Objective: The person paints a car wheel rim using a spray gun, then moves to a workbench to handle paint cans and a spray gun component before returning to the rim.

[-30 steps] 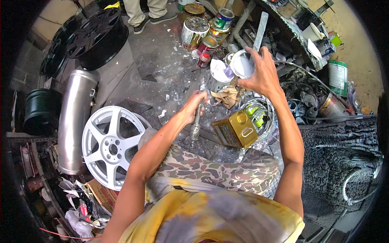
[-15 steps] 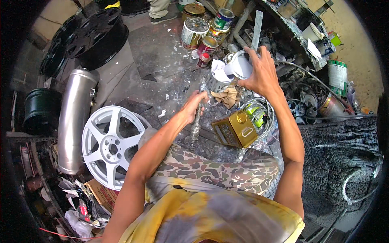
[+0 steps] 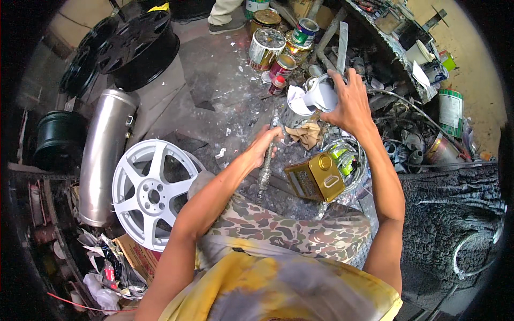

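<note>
Right hand (image 3: 350,104) gripping tilted cup (image 3: 323,97), partly hiding it, left hand (image 3: 263,145) around crusted rod (image 3: 264,176), stained floor (image 3: 214,125) beneath, cans (image 3: 266,49) beyond

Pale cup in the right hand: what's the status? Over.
Right hand holds pale cup, tilted toward white paper. Left hand around silvery rod. Crumpled brown paper close by.

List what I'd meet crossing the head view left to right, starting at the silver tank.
Silver tank, white spoked wheel rim, left hand, rectangular gold can, right hand, green-and-white can.
</note>
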Demonstrator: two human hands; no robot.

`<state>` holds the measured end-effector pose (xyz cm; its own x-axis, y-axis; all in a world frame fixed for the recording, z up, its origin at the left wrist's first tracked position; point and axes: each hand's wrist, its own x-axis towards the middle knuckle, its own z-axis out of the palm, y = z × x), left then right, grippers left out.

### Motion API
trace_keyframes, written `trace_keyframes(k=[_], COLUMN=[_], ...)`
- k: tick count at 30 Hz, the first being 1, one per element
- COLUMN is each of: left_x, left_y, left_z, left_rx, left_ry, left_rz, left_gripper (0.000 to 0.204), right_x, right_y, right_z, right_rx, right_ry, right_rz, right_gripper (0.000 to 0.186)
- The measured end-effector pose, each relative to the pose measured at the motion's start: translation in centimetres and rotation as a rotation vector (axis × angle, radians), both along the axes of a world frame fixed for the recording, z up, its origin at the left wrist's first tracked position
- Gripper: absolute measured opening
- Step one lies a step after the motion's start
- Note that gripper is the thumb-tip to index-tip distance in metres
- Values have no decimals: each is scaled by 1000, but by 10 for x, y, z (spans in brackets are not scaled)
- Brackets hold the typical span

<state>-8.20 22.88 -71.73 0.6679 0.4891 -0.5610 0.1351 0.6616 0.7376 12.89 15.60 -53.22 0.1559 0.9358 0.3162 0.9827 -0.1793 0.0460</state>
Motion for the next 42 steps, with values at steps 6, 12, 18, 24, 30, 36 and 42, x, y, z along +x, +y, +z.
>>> trace_keyframes(k=[6, 12, 18, 24, 30, 36, 42], left_x=[0, -1, -8, -13, -47, -52, -72], left_y=[0, 2, 2, 17, 21, 17, 5], left_z=[-3, -4, 9, -3, 20, 28, 33], left_rx=[4, -10, -78, -55, -77, -43, -62], left_ry=[0, -1, -28, -27, -83, -133, -110], left_rz=[4, -9, 38, 197, 455, 481, 623], left_gripper=[52, 46, 48, 44, 37, 65, 97], right_x=[-2, 0, 38, 38, 1, 42, -13], right_y=[2, 5, 3, 38, 109, 144, 145], right_z=[-1, -4, -43, -123, -221, -399, -400], right_rx=[-9, 1, 148, 253, 132, 154, 108], right_ry=[-18, 1, 392, 580, 732, 467, 592], right_rz=[2, 12, 48, 56, -38, -195, -276], right_gripper=[107, 107, 104, 108, 101, 124, 113])
